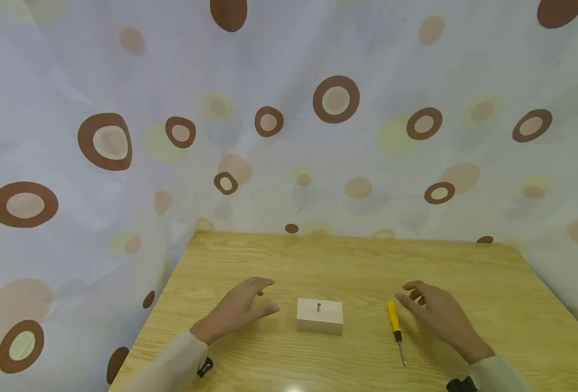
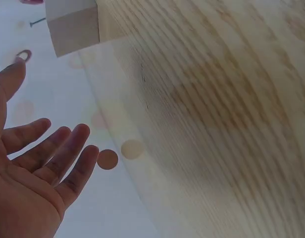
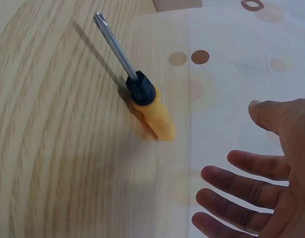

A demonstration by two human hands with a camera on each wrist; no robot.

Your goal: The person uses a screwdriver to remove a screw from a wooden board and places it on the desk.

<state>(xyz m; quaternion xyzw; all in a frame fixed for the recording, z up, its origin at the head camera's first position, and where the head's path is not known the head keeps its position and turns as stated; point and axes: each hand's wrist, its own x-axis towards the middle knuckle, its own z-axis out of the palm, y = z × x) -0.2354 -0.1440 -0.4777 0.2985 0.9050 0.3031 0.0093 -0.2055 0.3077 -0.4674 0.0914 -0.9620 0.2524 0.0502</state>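
Note:
A pale wooden block lies on the table between the two hands, with a screw standing up out of its top. To the block's left, apart from it, my left hand hovers with fingers relaxed and nothing in them. A screwdriver with a yellow handle and black collar lies to the right of the block, its metal tip toward me. Just right of its handle is my right hand, fingers loosely bent and holding nothing. In the right wrist view a gap separates the screwdriver from the fingers.
The light wood-grain table reaches back to a pale curtain printed with brown and beige circles. That curtain also hangs along the left and right sides. Dark straps show at both wrists.

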